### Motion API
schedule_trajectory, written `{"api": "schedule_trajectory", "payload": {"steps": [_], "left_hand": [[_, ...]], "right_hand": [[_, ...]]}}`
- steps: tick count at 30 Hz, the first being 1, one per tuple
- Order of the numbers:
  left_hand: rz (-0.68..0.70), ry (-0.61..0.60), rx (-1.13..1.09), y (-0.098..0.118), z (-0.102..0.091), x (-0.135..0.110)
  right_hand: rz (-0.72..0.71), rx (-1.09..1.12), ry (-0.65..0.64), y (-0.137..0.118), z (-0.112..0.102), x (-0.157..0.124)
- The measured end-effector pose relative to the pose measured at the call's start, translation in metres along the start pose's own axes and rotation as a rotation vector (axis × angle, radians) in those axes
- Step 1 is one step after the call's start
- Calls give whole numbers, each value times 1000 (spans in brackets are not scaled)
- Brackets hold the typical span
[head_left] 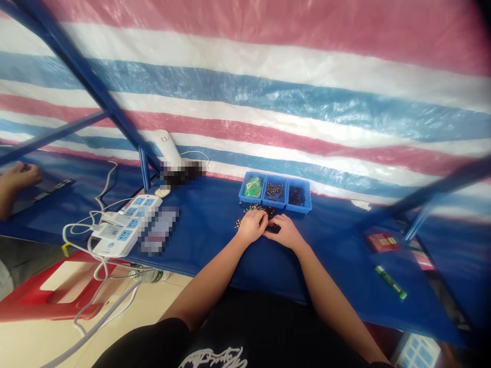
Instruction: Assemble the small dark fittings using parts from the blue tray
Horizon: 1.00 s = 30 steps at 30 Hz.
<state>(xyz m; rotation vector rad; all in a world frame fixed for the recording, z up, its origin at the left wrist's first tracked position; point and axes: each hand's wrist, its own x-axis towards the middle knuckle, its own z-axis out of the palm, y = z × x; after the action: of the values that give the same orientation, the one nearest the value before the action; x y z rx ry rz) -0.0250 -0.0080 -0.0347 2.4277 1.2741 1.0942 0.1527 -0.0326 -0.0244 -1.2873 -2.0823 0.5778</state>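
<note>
My left hand and my right hand meet over the blue tabletop, fingers curled inward and thumbs close together. Something small and dark shows between them, but I cannot make out what it is. Just beyond my knuckles lies a loose pile of small dark and brass-coloured parts, partly covered by my left hand. Behind the pile stand three joined blue bins: one with green and clear pieces, one with small metallic parts, one with black parts.
A white power strip with tangled cables lies at left, beside a blurred-out flat object. A white cylinder leans at the back. Blue frame bars flank the table. A red box and green package lie right. Another person's hand is far left.
</note>
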Motion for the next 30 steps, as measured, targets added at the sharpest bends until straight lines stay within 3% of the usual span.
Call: {"api": "schedule_trajectory", "payload": {"steps": [12, 16, 25, 28, 30], "left_hand": [[27, -5, 54, 5, -5, 1], [-4, -25, 21, 1, -4, 2], [22, -61, -110, 9, -8, -1], [45, -84, -111, 10, -9, 1], [69, -105, -107, 10, -9, 2]], "right_hand": [[-38, -95, -42, 3, 6, -1], [-23, -46, 33, 4, 10, 0], [181, 264, 328, 7, 13, -3], [151, 269, 360, 6, 12, -1], [216, 316, 392, 5, 12, 1]]}}
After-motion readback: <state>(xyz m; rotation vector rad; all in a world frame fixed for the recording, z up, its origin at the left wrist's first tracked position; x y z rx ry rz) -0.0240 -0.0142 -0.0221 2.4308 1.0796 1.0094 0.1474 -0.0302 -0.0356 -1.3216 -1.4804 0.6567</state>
